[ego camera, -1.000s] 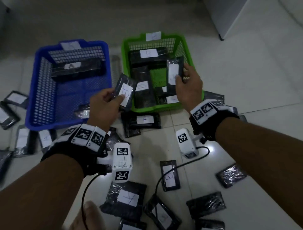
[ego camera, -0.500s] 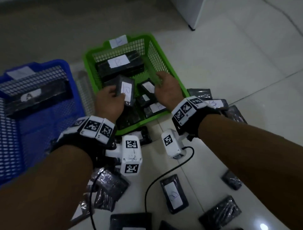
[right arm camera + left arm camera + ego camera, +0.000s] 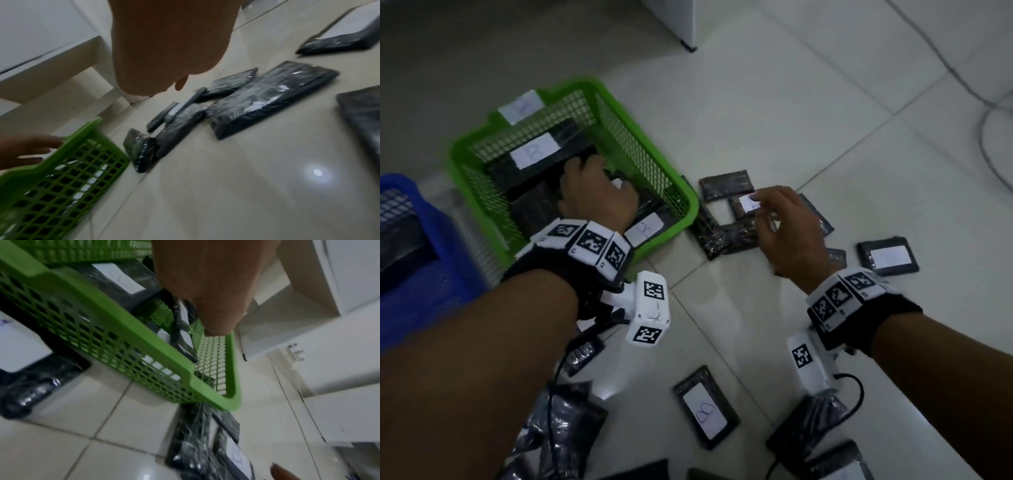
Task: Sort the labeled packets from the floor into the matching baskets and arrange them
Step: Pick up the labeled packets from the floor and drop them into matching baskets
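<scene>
The green basket (image 3: 683, 202) holds several black packets, one with a white B label (image 3: 536, 154). My left hand (image 3: 585, 171) is down inside it, fingers spread flat on the packets; the right wrist view shows them straight above the rim (image 3: 68, 152). My right hand (image 3: 760, 205) hovers, holding nothing, over a cluster of black packets on the floor just right of the basket. Its fingertips are beside a labelled packet (image 3: 748, 204). The blue basket (image 3: 414, 291) sits at the far left edge.
More black packets lie on the tiles: a B-labelled one (image 3: 705, 411) near me and one with a blank-looking label (image 3: 887, 255) at right. A white cabinet foot (image 3: 688, 48) stands behind. A grey cable (image 3: 989, 137) crosses the floor at far right.
The view swung right. My left hand carried its B packet down into the green basket. My right hand left the basket and moved right over the floor packets.
</scene>
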Demonstrator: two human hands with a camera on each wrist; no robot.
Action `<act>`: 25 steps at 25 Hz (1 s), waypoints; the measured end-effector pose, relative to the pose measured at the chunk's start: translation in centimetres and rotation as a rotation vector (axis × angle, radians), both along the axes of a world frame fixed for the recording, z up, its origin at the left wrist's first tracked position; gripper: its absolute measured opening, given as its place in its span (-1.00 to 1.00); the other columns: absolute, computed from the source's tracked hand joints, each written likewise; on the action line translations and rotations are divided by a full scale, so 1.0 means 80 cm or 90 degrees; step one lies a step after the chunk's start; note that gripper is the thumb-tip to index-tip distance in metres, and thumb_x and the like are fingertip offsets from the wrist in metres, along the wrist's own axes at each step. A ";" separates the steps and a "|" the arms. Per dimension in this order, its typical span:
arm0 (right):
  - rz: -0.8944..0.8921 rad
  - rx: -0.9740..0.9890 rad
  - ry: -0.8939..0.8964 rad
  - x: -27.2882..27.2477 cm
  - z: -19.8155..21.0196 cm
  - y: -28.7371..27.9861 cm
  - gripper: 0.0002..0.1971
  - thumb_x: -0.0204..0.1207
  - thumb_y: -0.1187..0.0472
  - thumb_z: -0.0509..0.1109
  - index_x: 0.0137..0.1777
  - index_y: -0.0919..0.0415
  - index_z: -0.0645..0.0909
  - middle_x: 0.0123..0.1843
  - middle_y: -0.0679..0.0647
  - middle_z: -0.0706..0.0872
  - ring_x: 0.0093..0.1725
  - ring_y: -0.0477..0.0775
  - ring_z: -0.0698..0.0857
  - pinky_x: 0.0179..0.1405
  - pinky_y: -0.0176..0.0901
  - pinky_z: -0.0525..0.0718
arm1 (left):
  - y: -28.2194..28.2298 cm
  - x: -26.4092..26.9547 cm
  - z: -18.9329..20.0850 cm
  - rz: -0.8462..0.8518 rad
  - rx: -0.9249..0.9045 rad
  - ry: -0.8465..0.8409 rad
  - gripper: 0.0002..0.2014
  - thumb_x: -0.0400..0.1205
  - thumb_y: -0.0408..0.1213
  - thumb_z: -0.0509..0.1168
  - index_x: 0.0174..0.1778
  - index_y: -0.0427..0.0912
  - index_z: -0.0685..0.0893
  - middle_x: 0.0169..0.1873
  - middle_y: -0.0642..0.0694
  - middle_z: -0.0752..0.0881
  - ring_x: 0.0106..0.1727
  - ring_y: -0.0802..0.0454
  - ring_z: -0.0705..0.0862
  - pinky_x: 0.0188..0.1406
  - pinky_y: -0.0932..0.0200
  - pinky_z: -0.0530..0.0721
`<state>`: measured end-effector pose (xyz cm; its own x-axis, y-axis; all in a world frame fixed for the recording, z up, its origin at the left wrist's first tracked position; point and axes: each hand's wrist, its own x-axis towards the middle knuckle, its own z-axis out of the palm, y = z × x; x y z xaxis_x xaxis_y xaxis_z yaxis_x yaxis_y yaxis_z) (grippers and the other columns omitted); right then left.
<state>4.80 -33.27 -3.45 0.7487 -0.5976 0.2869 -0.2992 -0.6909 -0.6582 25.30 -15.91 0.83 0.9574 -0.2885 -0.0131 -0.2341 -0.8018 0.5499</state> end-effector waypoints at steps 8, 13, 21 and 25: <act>-0.025 -0.039 0.112 -0.099 -0.017 -0.051 -0.76 0.49 0.28 0.42 0.15 0.16 0.67 0.15 0.12 0.70 0.05 0.20 0.69 -0.04 0.01 0.70 | -0.105 -0.130 -0.020 -0.348 -0.099 -0.221 -0.72 0.54 -0.19 0.34 0.10 -0.22 0.75 0.19 -0.23 0.67 0.28 -0.21 0.60 0.31 -0.11 0.54; 0.123 -0.054 0.288 -0.158 -0.029 -0.069 -0.38 0.39 -0.13 0.45 0.42 0.15 0.59 0.40 0.12 0.65 0.33 0.15 0.65 0.27 0.17 0.64 | -0.130 -0.210 -0.063 -0.501 -0.033 -0.150 -0.70 0.52 -0.22 0.37 0.13 -0.23 0.74 0.15 -0.21 0.69 0.23 -0.20 0.63 0.26 -0.11 0.60; -0.053 0.101 0.153 -0.184 -0.018 -0.067 -0.80 0.62 0.11 0.34 0.18 0.12 0.65 -0.11 0.02 0.77 -0.17 0.02 0.71 -0.18 -0.15 0.66 | -0.125 -0.236 -0.081 -0.468 -0.102 -0.013 -0.59 0.68 -0.06 0.25 0.38 -0.19 0.61 0.23 -0.11 0.69 0.25 -0.01 0.63 0.28 0.07 0.58; -0.228 0.515 -0.011 -0.167 -0.002 -0.065 -0.91 0.63 0.19 0.38 -0.07 0.18 0.67 -0.23 0.07 0.69 -0.26 -0.06 0.64 -0.28 -0.21 0.66 | -0.162 -0.254 -0.060 -0.186 -0.248 0.332 -0.58 0.56 0.10 0.40 0.26 -0.03 0.65 -0.01 0.08 0.76 -0.03 0.37 0.70 0.12 0.34 0.68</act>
<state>-8.55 -38.48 -3.60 0.4771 -0.8202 -0.3156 -0.3937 0.1216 -0.9112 4.96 -28.90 -3.94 0.7371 -0.6097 -0.2914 -0.0382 -0.4681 0.8828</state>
